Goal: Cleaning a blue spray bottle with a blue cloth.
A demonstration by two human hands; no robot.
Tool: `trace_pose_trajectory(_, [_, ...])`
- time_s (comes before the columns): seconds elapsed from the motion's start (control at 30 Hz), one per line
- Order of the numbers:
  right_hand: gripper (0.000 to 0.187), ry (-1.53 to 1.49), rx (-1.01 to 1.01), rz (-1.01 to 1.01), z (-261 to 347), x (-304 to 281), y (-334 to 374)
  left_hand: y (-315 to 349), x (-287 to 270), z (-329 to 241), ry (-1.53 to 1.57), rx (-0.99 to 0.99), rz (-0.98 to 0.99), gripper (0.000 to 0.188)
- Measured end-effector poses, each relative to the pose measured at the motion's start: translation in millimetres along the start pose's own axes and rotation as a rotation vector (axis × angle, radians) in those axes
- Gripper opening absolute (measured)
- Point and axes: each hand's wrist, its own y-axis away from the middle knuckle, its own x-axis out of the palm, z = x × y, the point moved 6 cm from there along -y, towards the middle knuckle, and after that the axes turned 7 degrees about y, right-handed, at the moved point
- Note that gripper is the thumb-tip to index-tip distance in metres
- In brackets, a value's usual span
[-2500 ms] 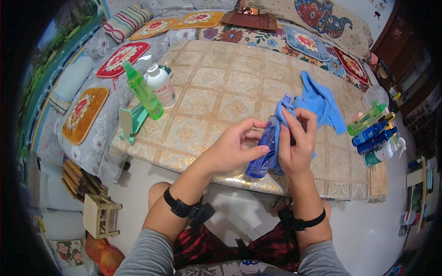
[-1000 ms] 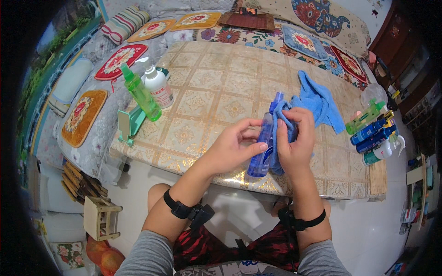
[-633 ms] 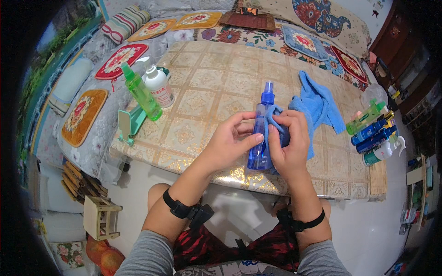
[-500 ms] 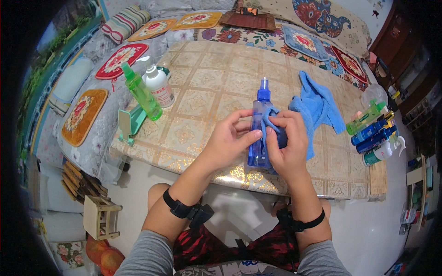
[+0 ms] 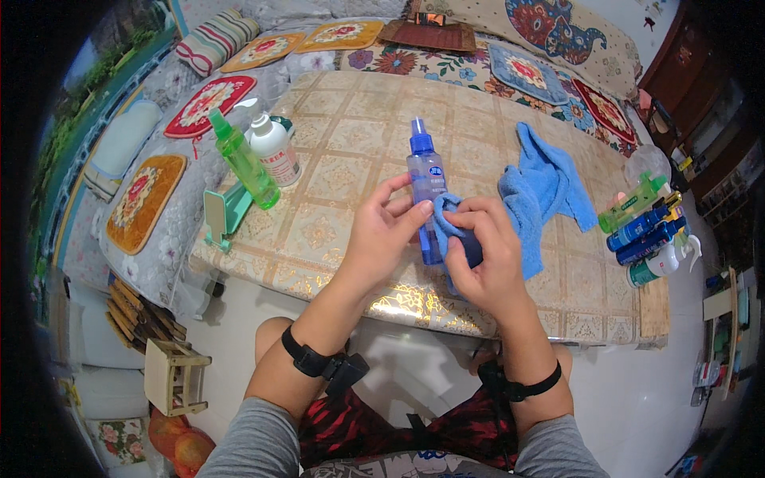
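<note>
A translucent blue spray bottle (image 5: 426, 174) stands nearly upright at the front of the table, its nozzle pointing up and away from me. My left hand (image 5: 379, 237) grips it from the left side, thumb across its front. My right hand (image 5: 492, 259) pinches a blue cloth (image 5: 448, 209) against the bottle's right side. Behind that hand, a blue towel (image 5: 545, 187) lies crumpled on the table; whether it joins the pinched cloth I cannot tell. The cloth and fingers cover part of the bottle's lower half.
The table (image 5: 351, 159) has a patterned cover. At left are a green spray bottle (image 5: 245, 171), a white pump bottle (image 5: 273, 151) and a green stand (image 5: 227, 213). Several bottles lie at the right edge, among them a blue one (image 5: 649, 243). A wooden stool (image 5: 175, 374) stands at lower left.
The bottle has shifted left and slightly away from me, with both hands following it. More of its front label now shows. The cloth has moved left along with my right hand.
</note>
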Motion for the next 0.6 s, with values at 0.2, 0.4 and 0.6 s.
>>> trace_pose_trajectory(0.2, [0.028,-0.017,-0.006,0.026,4.5,3.3,0.7,-2.3,-5.0,-0.5,0.034,0.037,-0.074,0.055])
trace_pose_trajectory(0.4, [0.027,-0.030,-0.014,0.052,7.0,7.5,2.2,-1.5,-9.3,-2.1,0.053,0.031,-0.131,0.053])
trace_pose_trajectory(0.6, [0.029,-0.013,-0.124,0.073,16.6,9.7,1.1,-0.8,-8.2,-3.4,0.062,0.049,-0.140,0.050])
